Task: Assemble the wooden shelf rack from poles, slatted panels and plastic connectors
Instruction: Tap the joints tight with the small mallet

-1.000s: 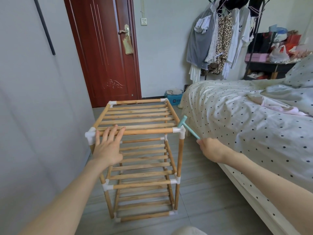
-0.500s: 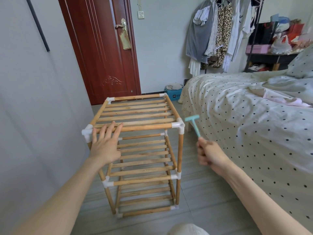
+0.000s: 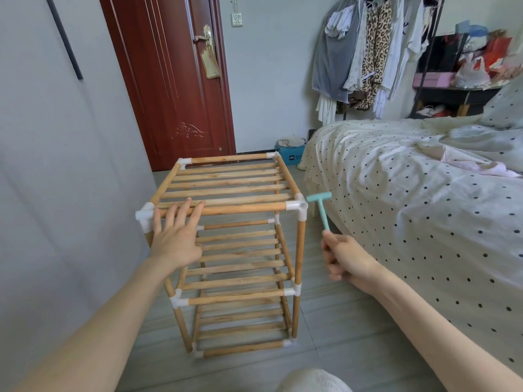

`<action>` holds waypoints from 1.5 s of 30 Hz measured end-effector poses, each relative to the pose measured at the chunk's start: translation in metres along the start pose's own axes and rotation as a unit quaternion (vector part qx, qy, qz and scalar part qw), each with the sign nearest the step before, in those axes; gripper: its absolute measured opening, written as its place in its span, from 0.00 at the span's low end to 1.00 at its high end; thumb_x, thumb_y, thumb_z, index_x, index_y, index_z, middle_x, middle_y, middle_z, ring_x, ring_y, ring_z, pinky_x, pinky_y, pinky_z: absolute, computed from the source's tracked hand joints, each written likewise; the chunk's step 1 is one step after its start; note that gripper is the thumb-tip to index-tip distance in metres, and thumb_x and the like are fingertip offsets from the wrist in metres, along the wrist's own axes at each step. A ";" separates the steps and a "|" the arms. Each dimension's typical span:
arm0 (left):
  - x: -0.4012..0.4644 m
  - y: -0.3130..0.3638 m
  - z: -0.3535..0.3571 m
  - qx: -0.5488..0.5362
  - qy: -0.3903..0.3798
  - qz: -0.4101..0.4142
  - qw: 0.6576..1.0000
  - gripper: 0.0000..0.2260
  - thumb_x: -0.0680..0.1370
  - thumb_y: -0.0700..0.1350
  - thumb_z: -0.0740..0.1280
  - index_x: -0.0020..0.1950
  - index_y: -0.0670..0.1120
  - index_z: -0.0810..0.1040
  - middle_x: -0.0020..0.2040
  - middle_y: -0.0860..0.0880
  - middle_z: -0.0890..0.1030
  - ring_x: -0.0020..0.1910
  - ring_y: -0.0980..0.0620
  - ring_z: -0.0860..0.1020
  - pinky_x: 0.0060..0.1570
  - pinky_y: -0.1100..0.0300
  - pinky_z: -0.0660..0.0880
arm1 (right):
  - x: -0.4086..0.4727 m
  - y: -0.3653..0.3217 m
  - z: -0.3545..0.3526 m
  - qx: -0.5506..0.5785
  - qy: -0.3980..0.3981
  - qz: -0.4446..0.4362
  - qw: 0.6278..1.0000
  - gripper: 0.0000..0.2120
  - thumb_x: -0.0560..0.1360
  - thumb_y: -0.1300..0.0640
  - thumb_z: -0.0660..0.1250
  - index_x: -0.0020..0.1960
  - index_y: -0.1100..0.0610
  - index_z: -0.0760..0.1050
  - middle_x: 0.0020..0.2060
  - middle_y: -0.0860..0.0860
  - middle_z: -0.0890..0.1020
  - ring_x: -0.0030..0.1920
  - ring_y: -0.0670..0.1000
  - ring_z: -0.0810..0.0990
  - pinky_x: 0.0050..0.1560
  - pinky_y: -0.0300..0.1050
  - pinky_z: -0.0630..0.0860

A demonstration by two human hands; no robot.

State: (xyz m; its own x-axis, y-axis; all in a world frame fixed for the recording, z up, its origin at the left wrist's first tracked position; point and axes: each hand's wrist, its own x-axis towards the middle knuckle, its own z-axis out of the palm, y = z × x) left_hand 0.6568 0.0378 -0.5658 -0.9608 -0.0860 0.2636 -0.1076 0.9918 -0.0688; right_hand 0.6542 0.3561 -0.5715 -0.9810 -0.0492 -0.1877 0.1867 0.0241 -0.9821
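Between wall and bed (image 3: 424,210), on the floor, stands the 3-tier rack (image 3: 235,250). Left hand (image 3: 177,236) lies flat, fingers straight, on its top front pole (image 3: 240,208). Right hand (image 3: 343,257) grips a teal hammer (image 3: 321,207), its head just beside the front right connector (image 3: 297,208).

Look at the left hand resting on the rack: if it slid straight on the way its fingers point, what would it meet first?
The left hand lies flat, fingers pointing away over the front top pole. Going straight on, it would probably meet the wooden slats of the top panel first; depth is hard to judge.
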 end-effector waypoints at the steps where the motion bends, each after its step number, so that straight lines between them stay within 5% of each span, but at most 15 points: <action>1: 0.000 -0.001 -0.001 0.001 -0.003 0.002 1.000 0.42 0.73 0.45 0.65 0.76 0.56 0.37 0.77 0.50 0.40 0.75 0.47 0.41 0.71 0.44 0.34 | -0.001 -0.003 0.001 -0.021 -0.002 -0.016 1.000 0.16 0.82 0.52 0.52 0.38 0.56 0.64 0.21 0.46 0.64 0.19 0.45 0.60 0.20 0.37 0.60; 5: 0.002 -0.007 -0.006 -0.018 -0.018 0.025 0.999 0.41 0.75 0.45 0.63 0.76 0.56 0.36 0.78 0.51 0.40 0.76 0.49 0.41 0.72 0.46 0.35 | 0.000 -0.024 0.013 -0.114 0.118 -0.135 0.977 0.18 0.82 0.51 0.49 0.37 0.57 0.67 0.26 0.50 0.70 0.23 0.47 0.68 0.26 0.37 0.65; 9: 0.002 -0.034 -0.010 -0.073 0.028 -0.007 0.997 0.37 0.75 0.41 0.62 0.78 0.49 0.44 0.78 0.49 0.46 0.76 0.48 0.44 0.73 0.49 0.39 | -0.003 -0.029 0.046 -0.276 0.100 -0.285 0.912 0.17 0.82 0.52 0.49 0.46 0.58 0.73 0.37 0.49 0.76 0.36 0.44 0.73 0.33 0.34 0.68; 11: -0.003 -0.051 -0.010 -0.117 0.046 -0.068 0.990 0.34 0.75 0.38 0.63 0.77 0.44 0.49 0.77 0.45 0.50 0.76 0.44 0.48 0.73 0.50 0.44 | -0.001 -0.035 0.060 -0.319 0.044 -0.350 0.880 0.16 0.82 0.53 0.50 0.58 0.59 0.72 0.51 0.52 0.78 0.51 0.48 0.77 0.53 0.39 0.74; 13: -0.008 -0.062 -0.009 -0.187 0.053 -0.081 0.978 0.32 0.74 0.33 0.63 0.76 0.40 0.55 0.76 0.43 0.56 0.74 0.43 0.56 0.72 0.53 0.54 | 0.007 -0.034 0.072 -0.372 -0.012 -0.368 0.852 0.20 0.82 0.53 0.49 0.71 0.60 0.64 0.69 0.55 0.69 0.71 0.52 0.64 0.72 0.48 0.59; 15: -0.014 -0.064 -0.009 -0.212 0.066 -0.071 0.972 0.29 0.74 0.32 0.62 0.75 0.40 0.59 0.75 0.43 0.59 0.72 0.43 0.62 0.69 0.56 0.60 | 0.018 -0.028 0.080 -0.400 -0.040 -0.340 0.850 0.23 0.82 0.52 0.47 0.75 0.60 0.56 0.73 0.56 0.62 0.75 0.53 0.56 0.72 0.46 0.50; 19: -0.031 -0.054 -0.015 -0.199 0.115 -0.037 0.972 0.26 0.73 0.33 0.61 0.72 0.43 0.66 0.71 0.48 0.66 0.64 0.45 0.71 0.59 0.56 0.69 | 0.047 -0.021 0.071 -0.433 -0.017 -0.304 0.848 0.24 0.82 0.51 0.47 0.75 0.62 0.55 0.74 0.57 0.58 0.75 0.55 0.52 0.69 0.40 0.46; 22: -0.049 -0.036 -0.021 -0.221 0.143 0.059 0.963 0.25 0.72 0.32 0.60 0.68 0.47 0.72 0.66 0.53 0.71 0.57 0.50 0.75 0.52 0.61 0.71 | 0.073 -0.041 0.050 -0.436 0.015 -0.230 0.870 0.22 0.83 0.55 0.48 0.70 0.68 0.61 0.71 0.62 0.62 0.73 0.58 0.57 0.69 0.44 0.53; 24: -0.056 -0.022 -0.022 -0.248 0.133 0.129 0.951 0.25 0.73 0.32 0.59 0.69 0.48 0.71 0.67 0.55 0.69 0.59 0.55 0.74 0.56 0.60 0.73 | 0.081 -0.053 0.039 -0.422 0.018 -0.187 0.887 0.19 0.83 0.57 0.48 0.67 0.68 0.64 0.67 0.65 0.66 0.71 0.61 0.61 0.67 0.49 0.58; 27: -0.046 -0.014 -0.017 -0.208 0.089 0.194 0.955 0.30 0.75 0.32 0.58 0.76 0.48 0.58 0.76 0.55 0.56 0.75 0.57 0.54 0.73 0.58 0.55 | 0.070 -0.053 0.038 -0.409 0.020 -0.219 0.886 0.15 0.82 0.54 0.49 0.55 0.61 0.71 0.49 0.58 0.77 0.54 0.61 0.76 0.51 0.49 0.70; 29: -0.035 -0.012 -0.013 -0.167 0.048 0.195 0.965 0.36 0.76 0.33 0.57 0.76 0.53 0.40 0.76 0.57 0.41 0.75 0.60 0.39 0.72 0.62 0.39 | 0.053 -0.046 0.040 -0.402 0.013 -0.254 0.880 0.14 0.82 0.52 0.50 0.42 0.52 0.68 0.37 0.50 0.75 0.41 0.54 0.76 0.36 0.42 0.67; 32: -0.023 -0.005 -0.011 -0.117 -0.007 0.176 0.977 0.39 0.77 0.35 0.57 0.71 0.54 0.29 0.73 0.56 0.31 0.72 0.60 0.31 0.70 0.59 0.31 | 0.028 -0.038 0.044 -0.392 -0.014 -0.306 0.867 0.10 0.82 0.51 0.51 0.44 0.48 0.67 0.35 0.45 0.73 0.36 0.44 0.72 0.32 0.31 0.64; 34: -0.022 0.003 -0.010 -0.087 -0.010 0.167 0.982 0.40 0.76 0.36 0.57 0.70 0.53 0.26 0.72 0.55 0.29 0.71 0.58 0.30 0.70 0.56 0.30 | 0.018 -0.034 0.048 -0.372 -0.025 -0.320 0.871 0.08 0.82 0.51 0.51 0.47 0.47 0.67 0.34 0.44 0.72 0.34 0.41 0.72 0.33 0.29 0.67; 37: -0.028 0.020 -0.008 -0.095 0.009 0.159 0.983 0.41 0.76 0.37 0.58 0.70 0.54 0.26 0.72 0.56 0.28 0.71 0.57 0.29 0.69 0.52 0.29 | 0.013 -0.030 0.054 -0.345 -0.020 -0.311 0.885 0.15 0.82 0.50 0.50 0.37 0.48 0.65 0.30 0.45 0.70 0.31 0.42 0.70 0.32 0.26 0.66; 45: -0.024 0.084 -0.010 -0.141 0.009 0.199 0.970 0.39 0.76 0.37 0.58 0.73 0.53 0.31 0.72 0.56 0.29 0.71 0.55 0.29 0.67 0.56 0.27 | 0.023 -0.045 0.020 -0.345 0.014 -0.229 0.910 0.18 0.82 0.51 0.49 0.37 0.53 0.67 0.33 0.48 0.71 0.35 0.49 0.70 0.35 0.39 0.66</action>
State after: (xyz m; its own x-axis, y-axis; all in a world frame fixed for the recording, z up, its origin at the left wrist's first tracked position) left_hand 0.6737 0.1240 -0.5682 -0.9071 0.3078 0.2870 0.3470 0.9329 0.0963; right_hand 0.6243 0.3340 -0.5322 -0.9499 -0.1880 0.2495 -0.3115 0.6295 -0.7118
